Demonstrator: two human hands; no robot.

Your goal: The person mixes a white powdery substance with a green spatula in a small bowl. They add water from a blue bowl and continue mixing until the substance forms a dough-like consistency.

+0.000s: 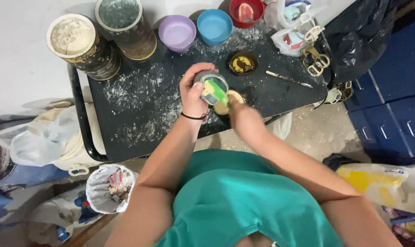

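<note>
From the head camera, the left hand point(192, 93) wraps its fingers around a small grey cup point(210, 87) of yellowish paste, over the black desk point(139, 114). A green spatula point(215, 91) sits in it, its long axis running from 10 to 4 o'clock. The right hand point(238, 112) is blurred (its grip cannot be told). At 12 o'clock stand purple point(177, 33), blue point(215, 26) and red bowls point(246, 13).

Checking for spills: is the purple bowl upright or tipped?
Upright: the purple bowl stands on the black table, its round opening facing up.
</note>
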